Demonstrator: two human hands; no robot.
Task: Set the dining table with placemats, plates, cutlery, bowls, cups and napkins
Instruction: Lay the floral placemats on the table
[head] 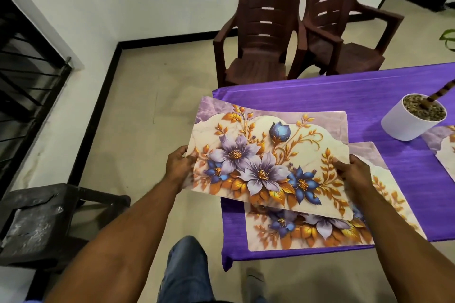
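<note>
Head view: a person stands at the corner of a table [369,96] covered in a glossy purple cloth, both bare forearms reaching forward.
Held placemat: a stiff rectangular floral placemat [268,160] with rounded corners, printed with lilac and blue flowers and gold leaves on cream, is held tilted above the table corner; its left part overhangs the floor.
Left hand: the left hand [178,163] pinches the mat's left short edge, thumb on top and fingers curled beneath.
Right hand: the right hand [353,171] grips the right short edge the same way, thumb lying on the print.
Mat beneath: a second placemat [320,236] of the same print lies flat on the cloth, close to the table's near edge and partly covered by the held one.
Third mat: a corner of another matching mat [443,145] shows at the frame's right edge.
Pot: a smooth white cylindrical plant pot [408,123] filled with gravel stands on the cloth near the held mat's far right corner, apart from it.
Open room: bare beige floor lies left of the table.
Chairs: two brown plastic slatted armchairs [261,32] stand side by side just beyond the table's far edge.
Stool: a dark scuffed stool [37,224] stands at lower left, well apart from the table.
</note>
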